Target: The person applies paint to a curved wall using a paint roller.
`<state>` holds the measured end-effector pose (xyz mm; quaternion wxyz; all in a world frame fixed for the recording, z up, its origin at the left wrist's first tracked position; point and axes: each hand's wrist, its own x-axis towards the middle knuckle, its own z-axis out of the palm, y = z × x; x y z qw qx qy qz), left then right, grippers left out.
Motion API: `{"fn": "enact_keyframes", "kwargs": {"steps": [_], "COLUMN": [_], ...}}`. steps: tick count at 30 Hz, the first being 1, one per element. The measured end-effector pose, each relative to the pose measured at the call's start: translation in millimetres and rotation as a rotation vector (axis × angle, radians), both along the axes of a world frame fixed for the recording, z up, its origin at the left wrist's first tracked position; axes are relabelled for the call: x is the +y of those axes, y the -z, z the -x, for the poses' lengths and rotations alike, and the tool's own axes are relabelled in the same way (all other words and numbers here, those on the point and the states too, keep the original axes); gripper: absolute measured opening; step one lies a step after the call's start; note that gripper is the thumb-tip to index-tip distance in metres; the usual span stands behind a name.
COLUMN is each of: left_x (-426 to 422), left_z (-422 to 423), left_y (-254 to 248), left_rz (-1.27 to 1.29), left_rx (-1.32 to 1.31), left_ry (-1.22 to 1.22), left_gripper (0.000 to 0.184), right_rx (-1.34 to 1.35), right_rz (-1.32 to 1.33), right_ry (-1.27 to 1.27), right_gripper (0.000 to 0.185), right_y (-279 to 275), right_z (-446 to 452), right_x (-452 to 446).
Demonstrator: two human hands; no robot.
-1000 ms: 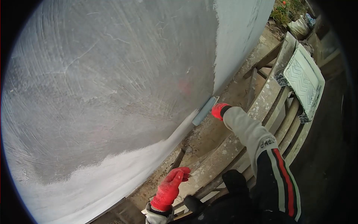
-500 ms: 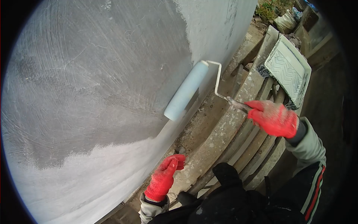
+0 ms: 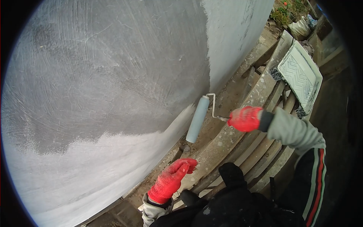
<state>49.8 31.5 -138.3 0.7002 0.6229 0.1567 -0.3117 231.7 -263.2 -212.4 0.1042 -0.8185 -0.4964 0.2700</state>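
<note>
My right hand (image 3: pixel 245 118), in a red glove, is closed round the handle of a paint roller (image 3: pixel 198 119). The roller's pale blue sleeve hangs near the foot of the wall (image 3: pixel 113 83), over the dusty ledge; whether it touches the wall I cannot tell. Grey, streaky plaster covers much of the wall, with white paint along the lower edge and a pale coat at the right. My left hand (image 3: pixel 172 181), also red-gloved, is held above the planks at the bottom, fingers bent together; no object shows in it.
A white paint tray (image 3: pixel 301 75) with a ridged floor rests on the wooden scaffold planks (image 3: pixel 261 89) at the right. Beyond it lie a whitish sack (image 3: pixel 299 29) and some plants (image 3: pixel 280 17). My dark shoes stand on the planks.
Over the last second the roller swung out from low on the wall, up across it, then back down to the lower edge. My left hand has barely moved.
</note>
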Motion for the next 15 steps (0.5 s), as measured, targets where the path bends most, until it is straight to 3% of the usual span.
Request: {"fn": "enact_keyframes", "kwargs": {"steps": [3,5,10,12,15], "left_x": [2.9,5.0,7.7,6.4,3.4], "left_z": [2.8,4.4,11.2,6.9,2.8], "left_y": [-4.3,-7.2,-4.2,-3.0,-2.3], "left_rz": [-0.029,-0.066,-0.111,-0.086,-0.067], "left_rx": [0.009,0.006,0.006,-0.014,-0.044], "left_ry": [-0.025,-0.055,-0.122,-0.123,-0.079], "left_gripper": [0.034,0.037,0.04,0.04,0.041], "right_rx": [-0.046,-0.16,-0.161,-0.144,-0.116], "right_rz": [0.177,0.018,0.168,0.035,-0.076], "right_ry": [-0.333,-0.442,-0.328,-0.189,-0.071], "right_gripper": [0.02,0.023,0.025,0.024,0.02], "right_y": [92.8,140.1,151.2,151.6,104.8], "right_z": [-14.5,-18.0,-2.9,5.9,26.3], "right_x": [48.9,69.7,106.7,103.6,76.4]}}
